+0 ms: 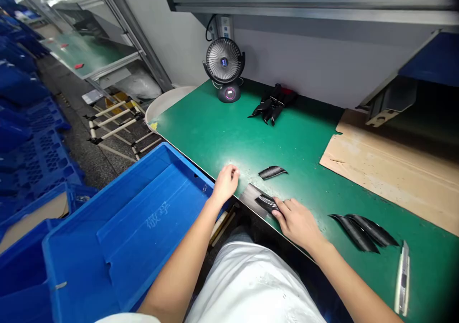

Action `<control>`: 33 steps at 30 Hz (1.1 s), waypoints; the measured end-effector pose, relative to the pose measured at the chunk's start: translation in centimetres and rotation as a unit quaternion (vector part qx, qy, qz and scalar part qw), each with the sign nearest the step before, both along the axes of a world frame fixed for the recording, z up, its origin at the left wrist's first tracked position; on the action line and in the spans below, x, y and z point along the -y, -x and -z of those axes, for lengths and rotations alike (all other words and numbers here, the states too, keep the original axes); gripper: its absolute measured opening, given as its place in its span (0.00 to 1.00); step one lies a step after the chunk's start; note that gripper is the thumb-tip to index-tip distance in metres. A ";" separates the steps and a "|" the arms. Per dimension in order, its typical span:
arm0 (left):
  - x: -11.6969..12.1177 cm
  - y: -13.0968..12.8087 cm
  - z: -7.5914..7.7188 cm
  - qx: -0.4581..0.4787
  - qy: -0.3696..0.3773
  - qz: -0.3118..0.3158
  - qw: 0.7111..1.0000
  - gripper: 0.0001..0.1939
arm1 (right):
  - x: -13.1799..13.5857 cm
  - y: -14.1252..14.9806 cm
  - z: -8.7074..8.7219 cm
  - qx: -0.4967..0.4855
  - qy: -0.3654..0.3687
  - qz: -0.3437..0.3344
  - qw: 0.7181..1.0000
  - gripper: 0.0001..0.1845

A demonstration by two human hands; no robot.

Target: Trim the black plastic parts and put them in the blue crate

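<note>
On the green tabletop [229,136], by its front edge, lies a flat grey, dark-ended plate [249,196]. My right hand [297,221] presses a curved black ribbed piece [266,202] on this plate, with the fingers closed on its right end. My left hand [226,182] rests at the table edge to the left of the plate; its fingers are curled in, and nothing shows in them. A similar black piece [272,172] lies just beyond the plate. Two more curved black pieces [364,232] lie side by side, right of my right hand.
A utility knife [403,280] lies at the right. Farther back are a small fan [224,62] and a pile of black pieces [274,104]. Cardboard [394,170] covers the back right. A large blue bin [143,217] adjoins the table at left. A shelf [308,5] overhangs the back.
</note>
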State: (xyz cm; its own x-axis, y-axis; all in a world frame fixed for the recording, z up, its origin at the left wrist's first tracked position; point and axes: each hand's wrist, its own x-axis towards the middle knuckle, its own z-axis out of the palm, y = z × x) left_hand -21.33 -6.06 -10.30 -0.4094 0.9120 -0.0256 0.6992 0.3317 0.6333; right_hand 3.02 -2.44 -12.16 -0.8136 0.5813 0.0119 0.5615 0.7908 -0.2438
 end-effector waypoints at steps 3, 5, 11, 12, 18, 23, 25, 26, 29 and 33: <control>-1.5 1.4 2.0 -0.044 -0.015 -0.097 0.994 0.10 | -0.2 2.3 0.0 0.005 0.000 0.029 1.000 0.23; -2.0 1.4 3.0 -0.068 -0.023 -0.133 0.988 0.09 | -0.1 3.3 -0.2 0.009 0.003 0.037 0.999 0.23; -2.1 0.7 4.4 -0.102 -0.034 -0.165 0.980 0.06 | -1.7 1.1 -0.7 0.032 0.057 0.038 0.997 0.24; -2.2 0.8 4.5 -0.106 -0.034 -0.166 0.980 0.06 | -2.2 0.6 -0.7 0.033 0.068 0.036 0.996 0.24; -2.4 0.9 4.6 -0.121 -0.033 -0.163 0.979 0.06 | -2.7 0.0 -0.3 0.016 0.079 0.017 0.997 0.24; -2.3 0.6 4.2 -0.133 -0.028 -0.160 0.978 0.06 | -2.3 1.9 -0.2 -0.004 0.065 0.029 0.997 0.23; -2.2 0.5 4.2 -0.137 -0.024 -0.160 0.977 0.06 | -2.4 2.0 -0.2 -0.004 0.068 0.031 0.997 0.23; -2.2 0.5 4.3 -0.138 -0.023 -0.160 0.977 0.06 | -2.5 2.0 -0.2 -0.002 0.066 0.033 0.997 0.23; -2.2 0.4 4.4 -0.140 -0.022 -0.160 0.977 0.06 | -2.8 2.1 -0.1 -0.002 0.054 0.027 0.998 0.24; -2.2 0.4 4.4 -0.140 -0.022 -0.165 0.976 0.06 | -2.7 2.4 -0.2 -0.003 0.049 0.017 0.999 0.23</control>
